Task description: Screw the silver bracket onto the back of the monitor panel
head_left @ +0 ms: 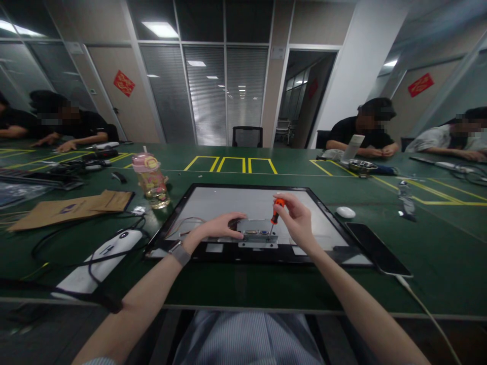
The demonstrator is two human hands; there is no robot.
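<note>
Both forearms reach in over table's [236, 284] near edge. Left hand [222, 226] lies flat, pinning metal bracket [257, 234] at monitor panel's [213, 203] near edge; right hand [299, 218] clamped on orange screwdriver [277, 210]. Keep driver upright, tip seated w/ light downward pressure, bracket steady.

Green table [243, 284] w/ yellow markings: monitor panel [213, 203], phone [376, 249], mouse [345, 212], bottle [152, 181], paper bag [72, 207].

Matt green table [243, 289], bare metal bracket [257, 234] (dull sheen), glossy orange plastic screwdriver handle [278, 205].
</note>
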